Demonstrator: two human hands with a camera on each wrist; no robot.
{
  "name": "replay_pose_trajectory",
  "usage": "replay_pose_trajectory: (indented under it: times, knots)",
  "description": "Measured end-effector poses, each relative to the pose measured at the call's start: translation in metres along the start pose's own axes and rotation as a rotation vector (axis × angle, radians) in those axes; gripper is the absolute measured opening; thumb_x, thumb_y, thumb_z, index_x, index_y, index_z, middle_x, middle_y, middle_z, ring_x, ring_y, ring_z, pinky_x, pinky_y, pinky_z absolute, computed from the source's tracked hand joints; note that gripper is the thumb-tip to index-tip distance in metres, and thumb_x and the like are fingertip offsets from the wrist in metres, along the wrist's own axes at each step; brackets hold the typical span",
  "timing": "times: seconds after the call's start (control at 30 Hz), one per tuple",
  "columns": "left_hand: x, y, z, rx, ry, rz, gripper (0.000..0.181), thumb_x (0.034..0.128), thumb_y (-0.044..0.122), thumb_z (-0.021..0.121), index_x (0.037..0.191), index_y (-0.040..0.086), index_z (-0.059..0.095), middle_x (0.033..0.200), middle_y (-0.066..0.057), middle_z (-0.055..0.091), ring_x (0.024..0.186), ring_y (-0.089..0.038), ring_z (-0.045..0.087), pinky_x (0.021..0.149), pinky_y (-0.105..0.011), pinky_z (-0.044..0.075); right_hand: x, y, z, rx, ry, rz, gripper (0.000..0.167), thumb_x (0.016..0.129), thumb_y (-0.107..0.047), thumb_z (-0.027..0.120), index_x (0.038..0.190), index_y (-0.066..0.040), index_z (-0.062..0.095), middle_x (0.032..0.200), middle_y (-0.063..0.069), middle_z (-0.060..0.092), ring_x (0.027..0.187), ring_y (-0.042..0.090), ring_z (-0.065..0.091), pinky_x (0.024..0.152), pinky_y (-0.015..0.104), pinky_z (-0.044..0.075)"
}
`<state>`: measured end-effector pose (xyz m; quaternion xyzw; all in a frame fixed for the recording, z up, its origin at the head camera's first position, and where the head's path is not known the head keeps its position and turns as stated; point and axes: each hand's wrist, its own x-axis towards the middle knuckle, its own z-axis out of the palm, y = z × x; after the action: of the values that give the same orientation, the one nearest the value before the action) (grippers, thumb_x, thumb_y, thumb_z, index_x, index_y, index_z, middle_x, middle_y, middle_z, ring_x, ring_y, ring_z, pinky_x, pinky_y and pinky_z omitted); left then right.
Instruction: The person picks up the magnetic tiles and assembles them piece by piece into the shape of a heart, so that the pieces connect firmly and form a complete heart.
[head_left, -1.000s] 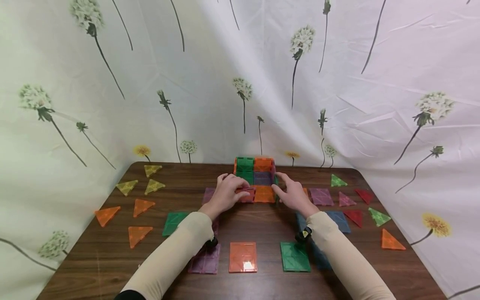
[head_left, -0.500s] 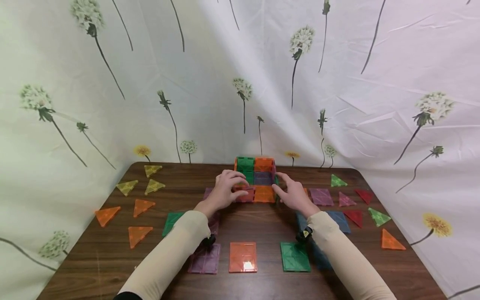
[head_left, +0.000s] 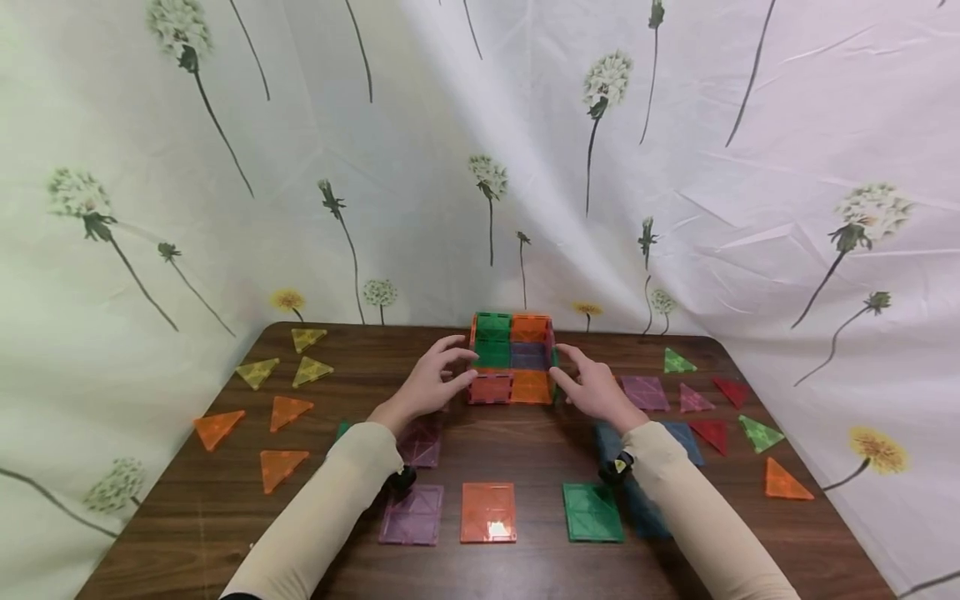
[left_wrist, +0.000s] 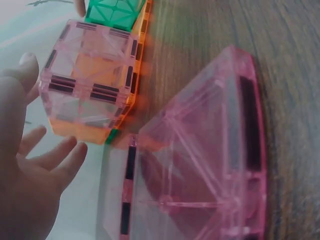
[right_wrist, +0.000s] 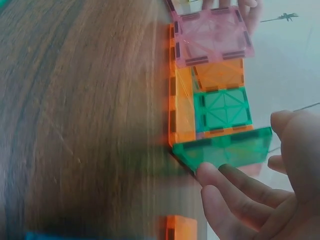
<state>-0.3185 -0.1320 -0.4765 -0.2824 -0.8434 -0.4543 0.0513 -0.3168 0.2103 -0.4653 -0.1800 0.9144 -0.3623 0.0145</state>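
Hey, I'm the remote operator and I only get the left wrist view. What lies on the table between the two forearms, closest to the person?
Observer: In the head view, an orange square tile lies flat between a purple tile on its left and a green tile on its right.

Operator: And what's out past the right hand, on the side away from the tile box?

Observer: Another purple square tile lies flat just to its right, with green, purple, red and orange triangles farther out.
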Motion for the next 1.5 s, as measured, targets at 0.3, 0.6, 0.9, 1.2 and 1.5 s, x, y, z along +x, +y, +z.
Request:
replay_pose_trajectory:
  times: [0.3, 0.6, 0.9, 1.2, 1.5]
  knots:
    - [-0.002, -0.006, 0.002, -0.010, 0.012, 0.018, 0.034, 0.1096, 0.018, 0.059, 0.138, -0.001, 0.064, 0.155, -0.025, 0.049, 0.124, -0.039, 0.065, 0.104, -0.055, 0.053, -0.002, 0.028, -0.032, -0.180, 0.144, -0.062, 0.039, 0.110, -0.024, 0.058, 0.145, -0.005, 0.058, 0.111, 0.017, 0.075, 0.094, 0.030, 0.071, 0.083, 0.051, 0.056]
    - [-0.004, -0.003, 0.007, -0.055, 0.020, -0.052, 0.036, 0.1100, 0.021, 0.058, 0.142, 0.005, 0.063, 0.150, -0.016, 0.056, 0.123, -0.037, 0.066, 0.103, -0.054, 0.053, -0.006, 0.069, -0.038, -0.394, -0.125, -0.169, 0.054, 0.099, -0.013, 0.074, 0.144, 0.010, 0.056, 0.142, 0.030, 0.060, 0.132, 0.048, 0.056, 0.110, 0.062, 0.044]
    - [-0.003, -0.005, 0.010, -0.060, 0.012, -0.057, 0.036, 0.1101, 0.020, 0.058, 0.142, 0.004, 0.061, 0.146, -0.015, 0.059, 0.121, -0.036, 0.067, 0.103, -0.053, 0.054, -0.009, 0.069, -0.037, -0.396, -0.084, -0.058, 0.063, 0.091, -0.016, 0.084, 0.145, 0.006, 0.057, 0.126, 0.026, 0.058, 0.108, 0.036, 0.060, 0.098, 0.055, 0.051]
    - [-0.003, -0.005, 0.009, -0.070, 0.004, -0.078, 0.035, 0.1105, 0.022, 0.057, 0.142, 0.008, 0.062, 0.146, -0.014, 0.058, 0.123, -0.035, 0.067, 0.104, -0.052, 0.054, -0.022, 0.050, -0.056, -0.269, 0.045, -0.104, 0.019, 0.095, -0.008, 0.078, 0.114, -0.002, 0.075, 0.105, 0.013, 0.066, 0.094, 0.029, 0.066, 0.084, 0.050, 0.057]
    - [-0.003, -0.004, 0.005, -0.074, 0.010, -0.097, 0.035, 0.1107, 0.025, 0.057, 0.143, 0.011, 0.062, 0.146, -0.011, 0.060, 0.124, -0.035, 0.066, 0.104, -0.052, 0.053, -0.043, 0.009, -0.079, -0.115, -0.074, -0.116, 0.010, 0.101, -0.012, 0.072, 0.110, -0.011, 0.073, 0.104, 0.007, 0.067, 0.077, 0.016, 0.067, 0.056, 0.030, 0.059]
